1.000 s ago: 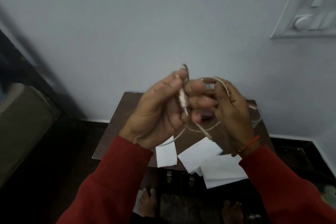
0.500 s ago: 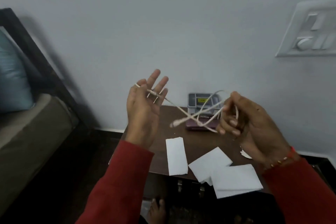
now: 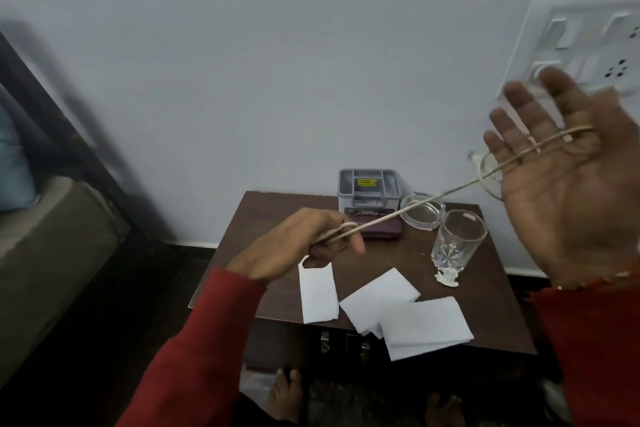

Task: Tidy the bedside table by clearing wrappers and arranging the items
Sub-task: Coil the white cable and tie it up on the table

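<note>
The left hand [image 3: 304, 246] pinches one end of a thin white cable [image 3: 408, 206] in curled fingers, while the right hand [image 3: 568, 184] is raised with fingers spread straight, the cable looped across them and stretched taut above the table [image 3: 485, 315]. The line passes just over the ashtray [image 3: 420, 215] and near the upright glass [image 3: 457, 243]. If it sags or swings low, it could likely catch the glass and tip it, or slide off the spread fingers.

Beside my table: grey wall [image 3: 277, 62], white switch panel [image 3: 585, 42] at right, bed [image 3: 45, 236] with blue pillow [image 3: 14, 166] at left.
</note>
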The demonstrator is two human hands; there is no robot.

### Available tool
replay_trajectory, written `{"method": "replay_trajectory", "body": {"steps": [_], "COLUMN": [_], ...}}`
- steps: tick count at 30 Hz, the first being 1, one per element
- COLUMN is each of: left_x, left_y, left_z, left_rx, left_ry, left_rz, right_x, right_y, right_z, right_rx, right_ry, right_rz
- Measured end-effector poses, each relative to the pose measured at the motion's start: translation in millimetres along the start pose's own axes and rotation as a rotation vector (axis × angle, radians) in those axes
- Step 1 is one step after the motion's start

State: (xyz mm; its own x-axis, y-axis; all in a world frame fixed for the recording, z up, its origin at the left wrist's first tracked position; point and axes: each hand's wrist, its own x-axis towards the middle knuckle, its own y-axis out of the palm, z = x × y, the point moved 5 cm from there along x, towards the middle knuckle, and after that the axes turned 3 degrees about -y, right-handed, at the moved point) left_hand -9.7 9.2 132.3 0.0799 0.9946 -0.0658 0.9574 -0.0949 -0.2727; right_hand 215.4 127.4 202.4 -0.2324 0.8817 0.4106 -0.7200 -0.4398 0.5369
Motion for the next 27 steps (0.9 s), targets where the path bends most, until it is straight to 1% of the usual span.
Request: {"method": "replay_trajectory", "body": {"steps": [1,3,4,5,6,7,8,9,10,11,12,13,15,16,17,18,19,20,21,22,23,24,25,26,27], "left_x": [0,-2,-4,-7,-10,-11,-11,-11,-9,-7,-5,-2,2,2,2,1,1,1,1,1,0,-1,-3,-5,-6], "left_y": [4,12,17,20,20,18,13,7,2,-2,-4,-5,-9,-11,-16,-23,-30,-34,-37,-38,-39,-41,-44,-48,-52], "left_z": [-2,-3,-3,-3,-4,-4,-3,-2,0,2,3,4,4,2,0,1,2,3,5,7,12,16,20,25,30], "left_rx": [-0.062,-0.217,-0.305,-0.394,-0.484,-0.561,-0.606,-0.588,-0.482,-0.298,-0.069,0.165,0.545,0.645,0.65,0.535,0.318,0.078,-0.111,-0.177,-0.125,0.013,0.189,0.329,0.396], "left_ry": [-0.004,-0.034,-0.039,-0.035,-0.018,0.006,0.03,0.045,0.049,0.041,0.027,0.015,0.037,0.059,0.072,0.078,0.089,0.092,0.092,0.085,0.063,0.043,0.019,-0.003,-0.008], "left_rz": [0.046,0.179,0.261,0.333,0.376,0.376,0.335,0.267,0.182,0.101,0.037,-0.023,-0.191,-0.302,-0.416,-0.493,-0.511,-0.484,-0.457,-0.475,-0.543,-0.641,-0.739,-0.804,-0.813], "right_x": [1,-4,-7,-10,-10,-10,-10,-12,-11,-7,-4,0,-1,-1,-1,-4,-6,-8,-14,-21,-29,-35,-39,-39,-33], "right_y": [1,10,15,17,16,13,12,12,5,-2,-6,-10,-5,-2,1,5,10,11,10,8,3,2,6,8,3], "right_z": [1,-2,-6,-12,-16,-19,-21,-20,-15,-7,1,7,12,13,9,5,-3,-17,-34,-51,-66,-78,-86,-90,-90], "right_rx": [-0.188,-0.547,-0.657,-0.668,-0.535,-0.274,0.044,0.347,0.571,0.656,0.676,0.593,0.194,-0.055,-0.26,-0.534,-0.886,-1.255,-1.511,-1.657,-1.709,-1.67,-1.538,-1.283,-0.969], "right_ry": [-0.035,-0.132,-0.159,-0.156,-0.107,0.003,0.123,0.201,0.248,0.263,0.233,0.137,-0.048,-0.085,-0.084,-0.084,-0.079,-0.045,0.045,0.196,0.299,0.352,0.362,0.361,0.351], "right_rz": [-0.004,0.09,0.143,0.183,0.187,0.148,0.111,0.085,0.056,0.005,-0.035,-0.058,-0.034,-0.041,-0.046,-0.033,0.044,0.22,0.411,0.589,0.699,0.759,0.742,0.611,0.389]}}
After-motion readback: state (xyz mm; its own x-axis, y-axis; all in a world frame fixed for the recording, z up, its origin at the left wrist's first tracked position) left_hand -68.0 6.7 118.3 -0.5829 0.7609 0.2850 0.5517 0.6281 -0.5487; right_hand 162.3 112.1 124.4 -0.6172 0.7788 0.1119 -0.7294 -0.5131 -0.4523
